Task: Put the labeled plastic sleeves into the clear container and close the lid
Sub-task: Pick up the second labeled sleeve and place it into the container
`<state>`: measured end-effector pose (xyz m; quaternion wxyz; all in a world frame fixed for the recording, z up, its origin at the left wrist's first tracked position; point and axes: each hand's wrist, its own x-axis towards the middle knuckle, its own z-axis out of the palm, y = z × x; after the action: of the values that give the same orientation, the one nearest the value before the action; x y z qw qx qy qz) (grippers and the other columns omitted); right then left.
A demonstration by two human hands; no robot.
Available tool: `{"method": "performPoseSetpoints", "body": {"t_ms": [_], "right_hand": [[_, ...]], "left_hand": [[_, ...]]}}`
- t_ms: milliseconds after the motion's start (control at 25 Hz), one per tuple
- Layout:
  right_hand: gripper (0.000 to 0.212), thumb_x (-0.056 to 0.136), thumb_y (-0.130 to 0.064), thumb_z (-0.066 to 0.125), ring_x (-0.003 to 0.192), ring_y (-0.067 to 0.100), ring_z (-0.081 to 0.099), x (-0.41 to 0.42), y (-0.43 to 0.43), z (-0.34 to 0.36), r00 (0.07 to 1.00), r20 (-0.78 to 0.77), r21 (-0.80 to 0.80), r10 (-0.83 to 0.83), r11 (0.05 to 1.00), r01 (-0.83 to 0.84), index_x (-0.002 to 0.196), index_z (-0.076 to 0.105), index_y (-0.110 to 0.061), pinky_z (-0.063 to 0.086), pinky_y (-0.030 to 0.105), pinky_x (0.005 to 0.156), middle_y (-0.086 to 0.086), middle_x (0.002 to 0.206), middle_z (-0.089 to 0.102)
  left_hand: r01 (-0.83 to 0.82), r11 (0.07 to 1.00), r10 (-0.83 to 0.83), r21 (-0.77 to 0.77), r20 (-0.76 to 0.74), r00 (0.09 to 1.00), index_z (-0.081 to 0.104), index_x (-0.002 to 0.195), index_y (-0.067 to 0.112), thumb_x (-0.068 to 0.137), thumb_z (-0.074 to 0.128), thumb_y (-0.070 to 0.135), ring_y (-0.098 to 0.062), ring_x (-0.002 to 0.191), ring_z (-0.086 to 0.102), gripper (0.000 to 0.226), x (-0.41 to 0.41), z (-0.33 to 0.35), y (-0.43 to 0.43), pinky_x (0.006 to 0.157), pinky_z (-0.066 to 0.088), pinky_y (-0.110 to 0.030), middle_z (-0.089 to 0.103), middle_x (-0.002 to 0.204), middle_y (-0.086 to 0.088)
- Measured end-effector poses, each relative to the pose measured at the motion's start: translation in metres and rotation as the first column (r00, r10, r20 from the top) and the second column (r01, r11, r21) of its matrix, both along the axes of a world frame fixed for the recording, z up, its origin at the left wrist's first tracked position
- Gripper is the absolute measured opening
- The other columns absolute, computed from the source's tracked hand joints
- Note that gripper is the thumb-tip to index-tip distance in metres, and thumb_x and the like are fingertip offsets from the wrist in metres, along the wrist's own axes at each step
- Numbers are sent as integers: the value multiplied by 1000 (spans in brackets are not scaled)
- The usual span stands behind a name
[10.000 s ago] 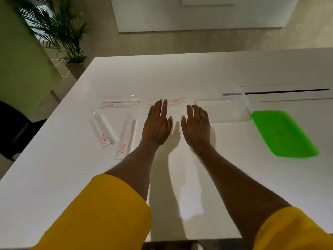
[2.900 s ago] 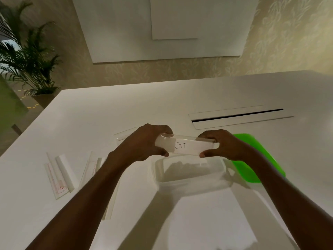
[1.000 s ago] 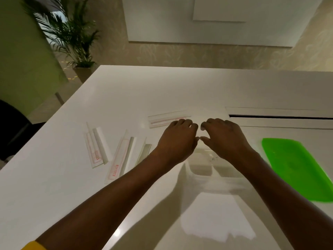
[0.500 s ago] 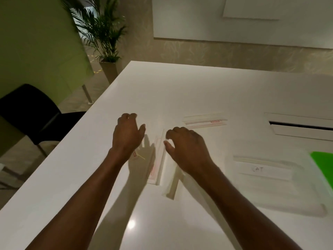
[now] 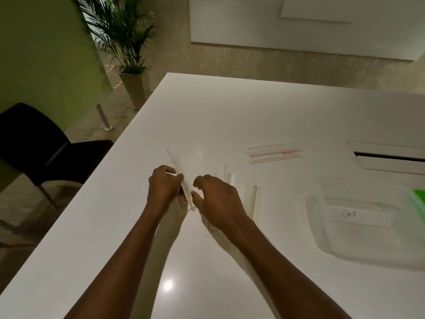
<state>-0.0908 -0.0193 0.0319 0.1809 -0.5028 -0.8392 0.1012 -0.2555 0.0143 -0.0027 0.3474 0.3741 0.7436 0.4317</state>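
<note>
The fingers (image 5: 175, 180) of the left hand (image 5: 163, 188) curl round a clear plastic sleeve (image 5: 178, 165), pinching it near its red-labelled end while its other end reaches away from the person. Half a second ago that hand hovered over the bench (image 5: 230, 111) holding nothing. The right hand (image 5: 218, 201) hangs just beside the sleeve, on the side nearer the clear container (image 5: 322, 236). Its fingers are loosely curled, parted from the thumb and gripping nothing; whether the thumb touches the sleeve cannot be told. Between that hand and the container lie more loose sleeves (image 5: 252, 199), and a far sleeve (image 5: 273, 153) lies beyond the container's left corner. Inside the container the CAT sleeve (image 5: 358, 216) lies flat, where about three seconds ago both hands held it above the opening. The green lid (image 5: 419, 194) shows at the container's far right edge, not yet on. One sleeve is therefore in, a second looks just picked up, and several remain before closing.
</note>
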Motion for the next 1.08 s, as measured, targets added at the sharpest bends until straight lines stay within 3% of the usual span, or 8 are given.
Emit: {"method": "performPoseSetpoints", "body": {"t_ms": [120,240,400,520,720,840,960,1080], "right_hand": [[27,100,-35,60,96,10,67,-2,3,0,930,-351,-252,-114,967,23,123,64,-20,52,26,83,-6,114,70],[29,96,-34,69,91,5,68,-8,7,4,687,-646,-487,-334,873,-34,120,65,-19,56,24,81,-5,108,72],[58,91,-50,71,114,8,61,-12,15,12,531,-685,-607,-499,794,-36,141,51,-28,48,21,86,-9,135,59],[73,91,-48,72,125,14,57,-3,27,18,426,-734,-643,-529,744,-183,153,38,-30,48,34,107,0,146,55],[59,89,-32,72,118,26,66,25,33,23,243,-837,-531,-490,623,-574,144,55,-19,57,36,97,16,128,71],[46,91,-20,74,111,26,71,35,30,23,201,-854,-499,-480,644,-581,134,62,-13,60,36,93,15,122,73],[34,89,-16,78,106,31,75,46,27,24,190,-867,-492,-462,724,-483,121,68,-13,62,40,91,18,114,74],[29,84,-21,83,104,32,76,61,24,26,201,-880,-474,-430,785,-399,110,71,-16,63,38,87,20,110,76]], "left_hand": [[-50,998,40,36,248,968,69,111,0,97,61,2,-22,64,72,16,-23,4,-4,57,63,-34,74,91,-17],[-18,1000,4,22,497,868,73,112,0,100,59,2,-20,64,67,18,-49,13,-14,55,60,-28,68,89,-15],[199,980,-136,7,754,643,80,112,4,104,57,12,-26,97,72,26,-64,30,-32,74,67,-34,74,111,-18],[423,903,-291,73,828,479,78,118,5,99,58,18,-29,85,80,30,-63,44,-47,63,66,-36,78,107,-18],[568,821,-341,60,849,403,69,127,1,87,77,23,-29,77,80,46,-59,55,-59,60,66,-36,77,103,-21],[583,812,-381,6,763,523,72,128,5,90,74,37,-28,83,80,50,-54,57,-62,61,65,-33,78,109,-20],[530,848,-479,16,453,752,75,128,19,101,42,61,-29,112,74,60,-51,59,-62,90,58,-43,75,127,-11],[581,809,-586,94,223,779,73,130,31,95,31,80,-15,124,67,73,-45,76,-69,105,46,-42,72,135,6]]}}
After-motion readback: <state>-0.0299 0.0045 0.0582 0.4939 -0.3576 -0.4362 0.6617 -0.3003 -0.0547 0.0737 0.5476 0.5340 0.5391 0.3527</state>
